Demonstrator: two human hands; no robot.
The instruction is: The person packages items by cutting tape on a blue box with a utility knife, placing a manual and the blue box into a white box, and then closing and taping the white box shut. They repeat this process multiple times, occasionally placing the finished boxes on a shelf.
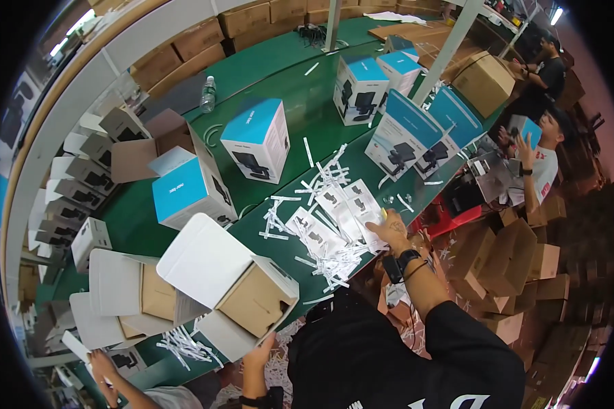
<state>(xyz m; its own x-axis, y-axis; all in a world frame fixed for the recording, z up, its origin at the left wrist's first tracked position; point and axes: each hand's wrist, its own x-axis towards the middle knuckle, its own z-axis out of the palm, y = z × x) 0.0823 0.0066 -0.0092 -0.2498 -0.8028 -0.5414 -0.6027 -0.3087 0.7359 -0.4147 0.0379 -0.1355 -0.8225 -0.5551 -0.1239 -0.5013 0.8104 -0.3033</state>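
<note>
Open wht box w/ brn insert, printed wht leaflets spread to rt.

I stand at a green table with pale posts, a pinkish wall and glowing tube light to my right.

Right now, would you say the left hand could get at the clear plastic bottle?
Probably not: the left hand is by the open white box, and that box and a blue-topped box stand between it and the clear plastic bottle farther back.
</note>
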